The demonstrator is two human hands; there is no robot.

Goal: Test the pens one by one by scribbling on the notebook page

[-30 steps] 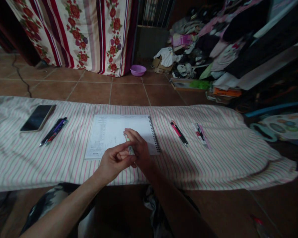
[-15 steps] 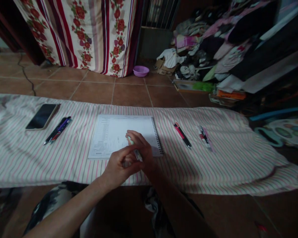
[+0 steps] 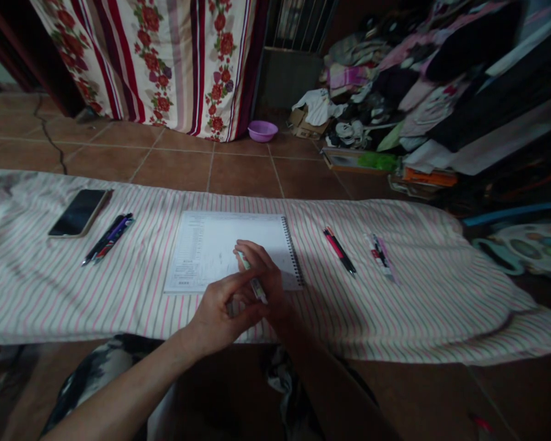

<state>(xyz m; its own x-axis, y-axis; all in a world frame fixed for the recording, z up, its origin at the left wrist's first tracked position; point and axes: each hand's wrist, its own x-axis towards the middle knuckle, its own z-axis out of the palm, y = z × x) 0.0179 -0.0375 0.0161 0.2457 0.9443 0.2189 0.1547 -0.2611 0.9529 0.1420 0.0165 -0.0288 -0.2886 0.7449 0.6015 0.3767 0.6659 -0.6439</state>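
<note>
A slim white and pale-green pen-like stick (image 3: 258,290) lies in my right hand (image 3: 270,272), whose fingers curl around it above the notebook's lower edge. My left hand (image 3: 220,312) meets it from the left, thumb near the stick's lower end and a finger crossing over its middle. Both hands are closed on the stick; parts of it are hidden under the fingers. Beneath them is a spiral notebook (image 3: 239,226) with a mostly white page, printed text down its left side and the coil on the right.
On the striped cloth (image 3: 417,306), a phone (image 3: 79,212) and several pens (image 3: 108,240) lie left. A red-and-black pen (image 3: 340,251) and a clear packet-like item (image 3: 383,257) lie right. Beyond are a purple basin (image 3: 262,130), a curtain (image 3: 179,61) and piled clothes (image 3: 349,73).
The whole view has shifted slightly. Both hands keep nearly the same pose around the stick, and a little more of its lower end shows now.
</note>
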